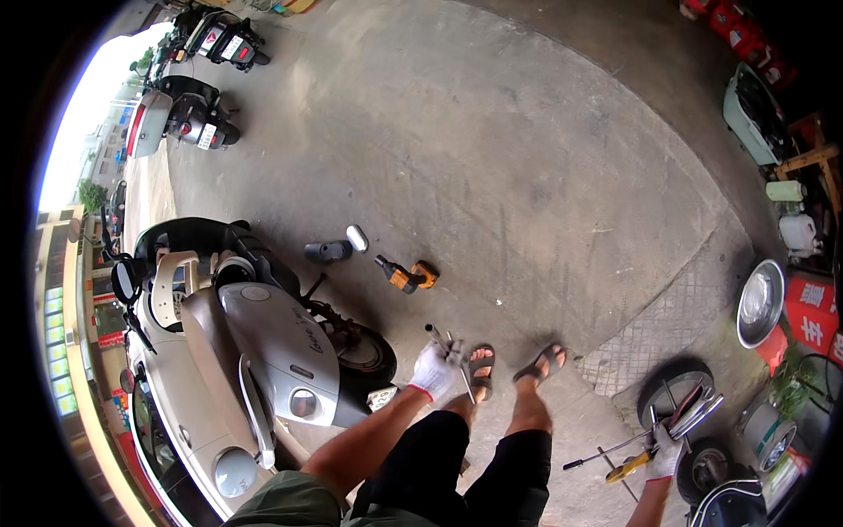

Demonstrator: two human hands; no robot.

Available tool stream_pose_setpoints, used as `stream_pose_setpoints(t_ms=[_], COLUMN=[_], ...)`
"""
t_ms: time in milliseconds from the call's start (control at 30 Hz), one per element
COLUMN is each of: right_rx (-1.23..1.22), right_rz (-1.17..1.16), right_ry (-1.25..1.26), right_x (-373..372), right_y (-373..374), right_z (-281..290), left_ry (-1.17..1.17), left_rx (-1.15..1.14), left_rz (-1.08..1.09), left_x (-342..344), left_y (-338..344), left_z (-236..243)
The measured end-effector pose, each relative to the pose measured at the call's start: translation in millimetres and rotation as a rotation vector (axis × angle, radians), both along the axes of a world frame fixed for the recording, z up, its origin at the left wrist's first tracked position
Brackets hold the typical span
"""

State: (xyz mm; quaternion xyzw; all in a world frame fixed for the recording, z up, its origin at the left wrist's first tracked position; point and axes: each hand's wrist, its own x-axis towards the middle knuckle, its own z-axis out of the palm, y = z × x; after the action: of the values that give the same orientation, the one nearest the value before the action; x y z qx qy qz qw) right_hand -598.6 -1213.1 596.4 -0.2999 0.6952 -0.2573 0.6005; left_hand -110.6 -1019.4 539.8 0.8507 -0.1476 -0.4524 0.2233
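Note:
My left hand (435,371), in a pale work glove, is closed round a metal rod-shaped wrench (467,379). It is beside the rear wheel (358,351) of a silver-grey scooter (279,338), apart from it. Far to the right, my right hand (665,454), also gloved, is among a cluster of hand tools. A yellow-handled tool (625,469), a dark-handled rod (587,461) and shiny metal pieces (698,413) lie against or close to it. Its fingers are partly hidden there, so their grip is unclear.
An orange-and-black cordless power tool (406,275) lies on the concrete, near a dark cover part (328,252) and a silver part (356,238). Loose wheels (707,470), a metal basin (760,304) and containers line the right side. Two scooters (198,119) stand at the upper left.

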Motion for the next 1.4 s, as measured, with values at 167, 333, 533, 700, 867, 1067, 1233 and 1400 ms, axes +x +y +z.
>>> stream_pose_setpoints(t_ms=[167,333,533,700,867,1067,1233,1400], right_rx=[0.23,0.423,0.502,0.597,0.701,0.678,0.675,0.785], right_rz=[0.332,0.483,0.698,0.69,0.656,0.724,0.509,0.266], right_ry=[0.148,0.179,0.353,0.588,0.579,0.644,0.561,0.354], right_x=[43,147,198,217,216,172,158,145], right_y=[-112,-194,-231,-208,-173,-151,-124,-117], right_z=[-17,-47,-82,-77,-49,-2,25,8], left_ry=[-0.265,-0.488,-0.471,-0.063,0.067,-0.032,-0.082,-0.119], left_rx=[-0.006,0.375,0.609,0.599,0.575,0.546,0.431,0.472], left_rz=[0.412,0.531,0.617,0.795,0.803,0.611,0.364,0.115], left_x=[111,185,259,281,296,316,332,354], left_y=[17,50,50,28,35,-14,-85,-227], left_z=[-93,-176,-276,-330,-337,-265,-178,-80])
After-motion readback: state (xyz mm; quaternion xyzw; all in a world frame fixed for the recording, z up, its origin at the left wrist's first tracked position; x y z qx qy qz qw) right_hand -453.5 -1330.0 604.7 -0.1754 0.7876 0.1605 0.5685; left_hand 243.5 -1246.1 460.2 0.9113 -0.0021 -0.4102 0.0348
